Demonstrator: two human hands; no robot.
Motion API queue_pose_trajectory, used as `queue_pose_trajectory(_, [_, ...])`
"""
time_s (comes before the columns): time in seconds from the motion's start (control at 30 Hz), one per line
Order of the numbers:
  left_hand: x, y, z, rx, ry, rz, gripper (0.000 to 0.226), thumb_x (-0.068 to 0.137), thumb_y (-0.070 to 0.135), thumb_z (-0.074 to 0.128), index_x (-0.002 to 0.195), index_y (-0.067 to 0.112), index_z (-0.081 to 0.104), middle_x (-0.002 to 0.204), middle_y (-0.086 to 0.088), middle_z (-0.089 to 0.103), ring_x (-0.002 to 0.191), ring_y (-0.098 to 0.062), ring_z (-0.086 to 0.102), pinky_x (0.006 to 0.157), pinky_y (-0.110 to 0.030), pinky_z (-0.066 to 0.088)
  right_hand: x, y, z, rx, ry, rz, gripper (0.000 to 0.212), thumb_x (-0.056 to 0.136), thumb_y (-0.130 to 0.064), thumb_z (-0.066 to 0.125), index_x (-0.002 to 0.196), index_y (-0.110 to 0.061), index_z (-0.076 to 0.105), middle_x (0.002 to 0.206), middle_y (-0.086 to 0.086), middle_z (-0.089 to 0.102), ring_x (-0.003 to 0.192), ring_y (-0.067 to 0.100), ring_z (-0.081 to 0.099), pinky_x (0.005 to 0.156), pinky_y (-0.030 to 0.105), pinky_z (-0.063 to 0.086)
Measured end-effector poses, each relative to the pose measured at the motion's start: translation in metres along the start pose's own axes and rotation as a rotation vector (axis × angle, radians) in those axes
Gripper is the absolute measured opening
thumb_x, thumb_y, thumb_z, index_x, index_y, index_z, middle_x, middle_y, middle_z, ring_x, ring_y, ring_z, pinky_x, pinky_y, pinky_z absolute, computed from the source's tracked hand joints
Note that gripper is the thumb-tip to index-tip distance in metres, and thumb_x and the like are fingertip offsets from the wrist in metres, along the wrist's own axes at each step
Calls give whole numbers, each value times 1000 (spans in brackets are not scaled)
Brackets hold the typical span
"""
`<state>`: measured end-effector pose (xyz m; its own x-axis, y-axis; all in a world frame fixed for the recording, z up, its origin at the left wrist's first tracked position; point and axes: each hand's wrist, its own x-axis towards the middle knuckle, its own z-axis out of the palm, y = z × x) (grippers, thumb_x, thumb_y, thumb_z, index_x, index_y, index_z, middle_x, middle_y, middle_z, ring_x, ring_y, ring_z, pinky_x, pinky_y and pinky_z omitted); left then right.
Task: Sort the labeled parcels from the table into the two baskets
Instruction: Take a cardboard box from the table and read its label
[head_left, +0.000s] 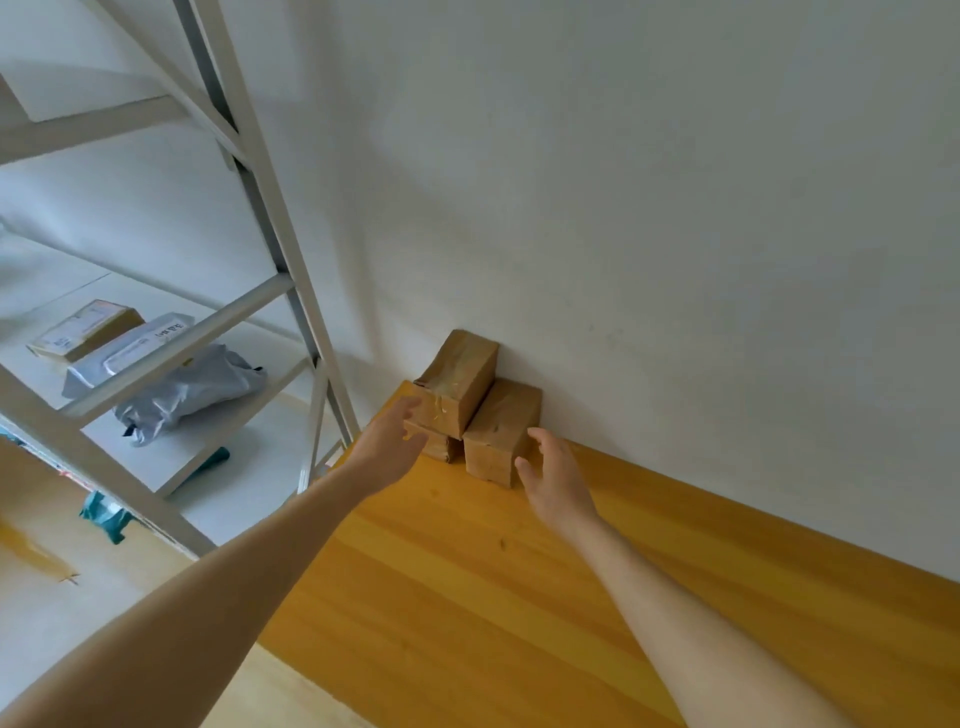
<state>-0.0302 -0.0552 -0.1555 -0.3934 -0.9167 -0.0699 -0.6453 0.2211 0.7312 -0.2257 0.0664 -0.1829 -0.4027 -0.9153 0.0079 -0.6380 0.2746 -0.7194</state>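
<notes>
Three brown taped cardboard parcels stand in the far corner of the orange wooden table, against the white wall. The top parcel lies tilted on a lower one, and a third parcel stands to the right. My left hand reaches with relaxed fingers to the left side of the stack, fingertips near the top parcel. My right hand is spread beside the right parcel, holding nothing. No basket is in view.
A white metal shelf rack stands left of the table. Its shelf holds a labelled box, a white labelled parcel and a grey mailer bag. Teal items lie lower left.
</notes>
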Motion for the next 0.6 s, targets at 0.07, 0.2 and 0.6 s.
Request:
queue_pose_trajectory(0.07, [12,-4,-4,-14,16,-22,48,95,24,56,141,25,39,136,-2,50,112,-20,55,84,-36,51,14,-1,4,10,-23,-3,48,99,-28,48,145,-18,34,148,0,38,134,15,39,104,27,35])
queue_pose_trajectory(0.2, [33,-13,-9,-42,6,-67,47,96,24,54,141,25,39,138,-4,49,116,-23,55,87,-39,51,39,-7,13,9,-27,5,48,99,-27,48,144,-17,35,148,0,39,133,15,41,104,28,34])
queue_pose_trajectory(0.6, [113,-42,-16,-136,-104,-148,38,102,24,38,140,18,41,132,-6,52,100,-17,50,80,-32,42,84,-38,59,60,53,149,48,99,-26,48,144,-15,35,147,3,41,134,17,41,110,34,37])
